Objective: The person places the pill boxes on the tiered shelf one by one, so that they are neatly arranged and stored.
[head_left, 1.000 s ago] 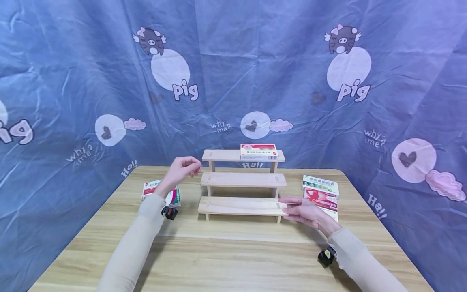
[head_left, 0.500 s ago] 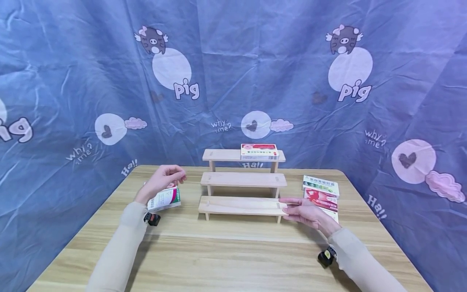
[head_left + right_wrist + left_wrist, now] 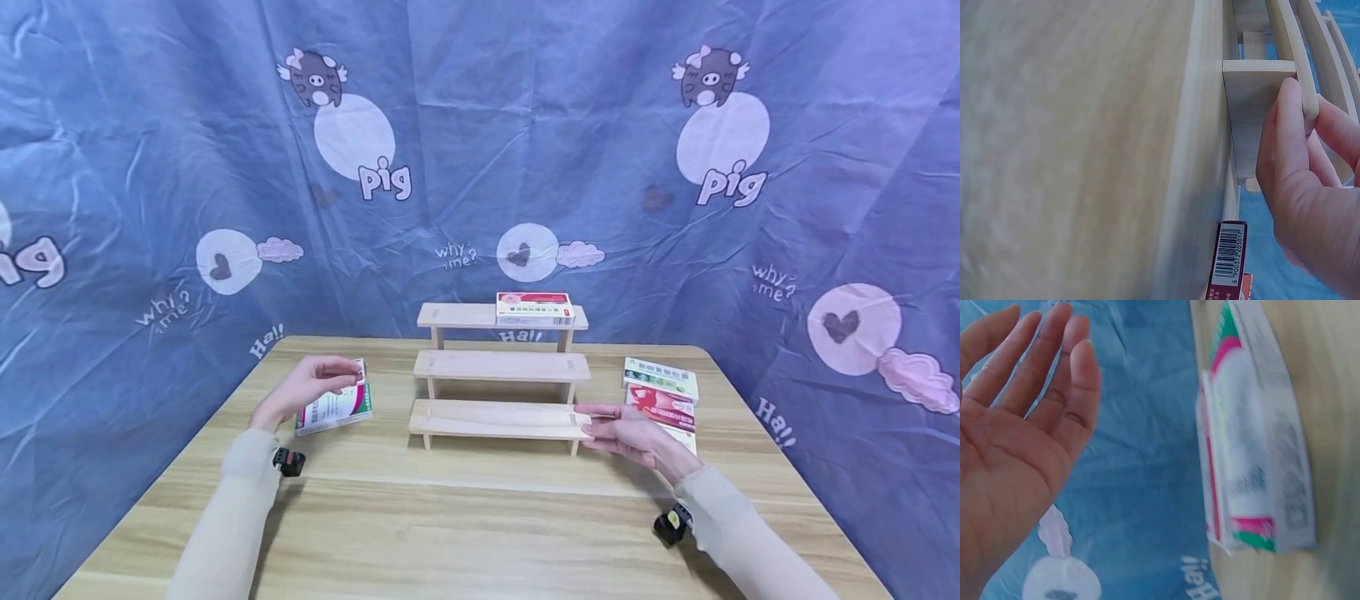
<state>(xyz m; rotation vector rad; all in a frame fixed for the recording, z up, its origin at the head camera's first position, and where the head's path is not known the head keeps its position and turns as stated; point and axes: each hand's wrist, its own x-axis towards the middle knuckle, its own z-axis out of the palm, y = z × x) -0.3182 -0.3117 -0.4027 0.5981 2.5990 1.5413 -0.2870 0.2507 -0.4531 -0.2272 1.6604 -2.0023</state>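
A three-tier wooden stand (image 3: 487,365) stands on the table. My right hand (image 3: 637,440) pinches the right end of its lowest shelf (image 3: 480,418); in the right wrist view the thumb and fingers (image 3: 1290,119) lie on opposite faces of the board. Over at the left, my empty left hand (image 3: 309,390) hovers above the medicine boxes, its fingers loosely bent. Under it lies a white, pink and green medicine box (image 3: 336,413), partly covered by the hand in the head view. In the left wrist view a red-edged white box (image 3: 1211,487) shows behind that medicine box.
A red and white medicine box (image 3: 534,310) lies on the top shelf, toward the right. Right of the stand are a white and green box (image 3: 660,380) and a red box (image 3: 660,408), partly behind my right hand. A blue patterned curtain (image 3: 465,167) hangs behind the table.
My left hand has moved left and toward me, away from the stand to over the left-hand boxes. My right hand keeps its hold on the lowest shelf.
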